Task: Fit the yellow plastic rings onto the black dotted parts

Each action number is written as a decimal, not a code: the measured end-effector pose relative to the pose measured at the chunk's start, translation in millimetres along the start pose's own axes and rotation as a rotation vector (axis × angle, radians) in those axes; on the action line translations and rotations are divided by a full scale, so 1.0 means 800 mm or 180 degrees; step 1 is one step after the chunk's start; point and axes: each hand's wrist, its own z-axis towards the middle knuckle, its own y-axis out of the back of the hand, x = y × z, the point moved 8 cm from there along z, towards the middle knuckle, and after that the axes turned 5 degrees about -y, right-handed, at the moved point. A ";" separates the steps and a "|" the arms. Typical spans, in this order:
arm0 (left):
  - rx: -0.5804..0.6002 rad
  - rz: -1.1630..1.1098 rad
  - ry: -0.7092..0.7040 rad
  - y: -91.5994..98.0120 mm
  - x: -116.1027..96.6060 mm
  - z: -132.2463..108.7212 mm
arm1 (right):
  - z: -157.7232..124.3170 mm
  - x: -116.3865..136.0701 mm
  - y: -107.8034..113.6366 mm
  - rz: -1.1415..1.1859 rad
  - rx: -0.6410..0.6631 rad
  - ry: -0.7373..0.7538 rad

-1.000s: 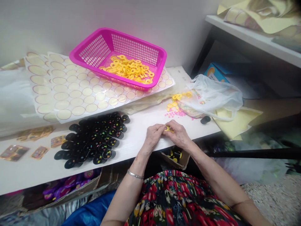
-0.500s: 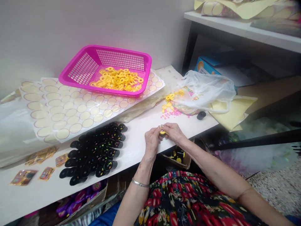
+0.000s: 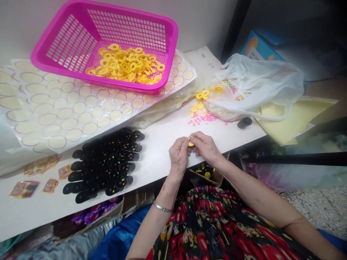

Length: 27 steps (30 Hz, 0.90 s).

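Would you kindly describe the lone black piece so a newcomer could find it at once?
Follow the white table to its right end, where a clear plastic bag lies. Just before the bag sits one short black piece, alone, unlike the packed black cluster further left.

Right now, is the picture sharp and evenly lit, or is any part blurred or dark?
Head view: soft even light, no glare; the left hand and right hand pinching the yellow piece are sharp; the basket looks stretched by the wide lens; the right edge past the bag is dark and smeared.
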 end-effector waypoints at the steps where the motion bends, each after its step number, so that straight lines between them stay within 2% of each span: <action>1: -0.0009 -0.0026 -0.0007 0.000 0.000 0.000 | -0.001 0.001 0.000 0.0001 0.0012 0.0032; 4: -0.0041 -0.0055 0.0022 0.000 0.000 0.000 | -0.004 0.002 0.000 0.0030 0.0085 0.0188; 9: -0.0077 -0.0099 0.0059 0.001 -0.005 0.000 | -0.014 0.007 -0.004 -0.0040 0.0498 0.0565; 16: 0.0072 -0.0233 0.0167 0.001 -0.007 0.004 | -0.019 0.016 -0.005 -0.0015 0.0413 0.0755; 20: 0.0195 -0.0309 0.0272 0.002 -0.003 0.006 | -0.014 0.015 -0.006 0.0052 0.0364 0.0616; 27: 0.0190 -0.0346 0.0366 -0.002 -0.003 0.007 | -0.002 -0.001 -0.009 0.0258 0.0195 -0.0046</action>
